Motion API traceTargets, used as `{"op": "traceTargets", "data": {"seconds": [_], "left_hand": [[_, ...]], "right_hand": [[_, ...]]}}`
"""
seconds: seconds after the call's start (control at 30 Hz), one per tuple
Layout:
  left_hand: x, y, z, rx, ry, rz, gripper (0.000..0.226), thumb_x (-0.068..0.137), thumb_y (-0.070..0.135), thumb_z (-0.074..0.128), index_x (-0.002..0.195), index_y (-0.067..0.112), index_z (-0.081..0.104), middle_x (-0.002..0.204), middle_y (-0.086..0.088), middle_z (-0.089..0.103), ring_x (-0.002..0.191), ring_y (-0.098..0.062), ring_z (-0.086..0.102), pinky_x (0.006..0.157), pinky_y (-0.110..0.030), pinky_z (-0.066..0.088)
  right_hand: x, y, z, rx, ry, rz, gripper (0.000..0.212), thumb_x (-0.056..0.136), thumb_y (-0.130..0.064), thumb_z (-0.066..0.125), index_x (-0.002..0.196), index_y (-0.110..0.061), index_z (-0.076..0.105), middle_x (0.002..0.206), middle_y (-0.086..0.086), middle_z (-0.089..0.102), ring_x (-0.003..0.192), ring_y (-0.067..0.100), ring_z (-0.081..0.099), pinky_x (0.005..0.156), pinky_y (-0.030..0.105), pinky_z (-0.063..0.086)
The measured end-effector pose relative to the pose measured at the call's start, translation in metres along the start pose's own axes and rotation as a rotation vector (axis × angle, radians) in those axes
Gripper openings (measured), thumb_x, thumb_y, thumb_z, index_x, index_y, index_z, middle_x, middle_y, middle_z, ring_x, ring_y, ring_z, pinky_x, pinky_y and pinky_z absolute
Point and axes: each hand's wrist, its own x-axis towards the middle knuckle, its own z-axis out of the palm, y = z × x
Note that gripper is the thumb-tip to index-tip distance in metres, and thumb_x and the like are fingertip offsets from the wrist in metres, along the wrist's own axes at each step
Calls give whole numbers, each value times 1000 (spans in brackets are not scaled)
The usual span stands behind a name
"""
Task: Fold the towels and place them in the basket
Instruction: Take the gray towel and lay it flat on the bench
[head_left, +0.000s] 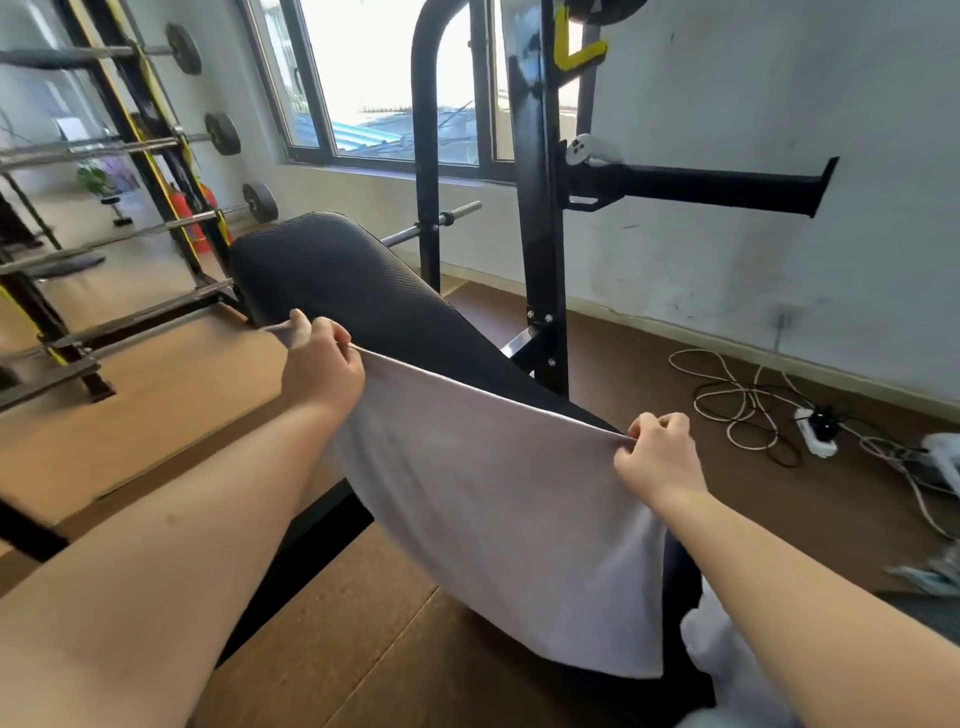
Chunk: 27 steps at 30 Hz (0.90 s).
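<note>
The left hand (322, 358) and right hand (657, 452) each pinch a top corner of the towel (493, 509) and stretch its upper edge taut, likely to square it before a fold. It hangs as a flat sheet over the near part of the black padded worktop (337, 270). The towel is plain, pale grey and smooth. More pale cloth (719, 654) lies at the worktop's near end. No basket shows.
</note>
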Motion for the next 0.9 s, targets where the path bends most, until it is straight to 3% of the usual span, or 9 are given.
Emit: {"op": "traceTargets", "data": {"seconds": [0.2, 0.47, 0.6, 0.73, 0.8, 0.9], "left_hand": [[46, -1, 53, 133, -20, 68, 14, 97, 18, 55, 107, 11, 62, 151, -28, 41, 135, -44, 41, 114, -53, 33], [89, 12, 83, 246, -75, 189, 5, 95, 16, 55, 100, 17, 56, 144, -31, 45, 133, -48, 41, 111, -59, 34], [102, 24, 88, 290, -123, 233, 19, 96, 17, 55, 114, 15, 59, 159, -29, 30, 147, -44, 27, 120, -57, 17], [88, 28, 81, 251, -88, 276, 41, 96, 26, 58, 135, 18, 49, 165, -22, 17, 153, -40, 14, 122, -60, 7], [70, 30, 77, 303, -141, 223, 57, 95, 39, 58, 146, 21, 40, 166, -19, 12, 154, -39, 7, 121, -62, 3], [48, 32, 77, 490, -282, 76, 85, 91, 70, 43, 158, 28, 14, 168, -18, -4, 154, -43, -10, 116, -69, -7]], "right_hand": [[35, 4, 32, -11, -29, 66, 39, 92, -37, 67, 121, -11, 60, 129, 17, 42, 113, 41, 53, 100, 42, 45], [54, 12, 65, 50, -48, 133, 53, 97, -47, 58, 137, -14, 52, 144, 19, 35, 128, 45, 43, 111, 47, 35], [56, 13, 71, 26, -43, 140, 67, 100, -51, 50, 155, -17, 31, 162, 23, 14, 147, 46, 20, 120, 51, 22], [49, 9, 69, -95, 24, 40, 70, 101, -51, 48, 159, -25, 19, 168, 18, 1, 155, 41, 1, 118, 62, 22], [44, 4, 69, -101, 17, -100, 69, 102, -50, 49, 160, -28, 20, 169, 15, 3, 156, 40, 1, 118, 67, 19], [37, -3, 71, -141, -63, -224, 70, 100, -66, 33, 161, -39, 12, 171, 6, -4, 157, 33, -7, 116, 71, 11]]}}
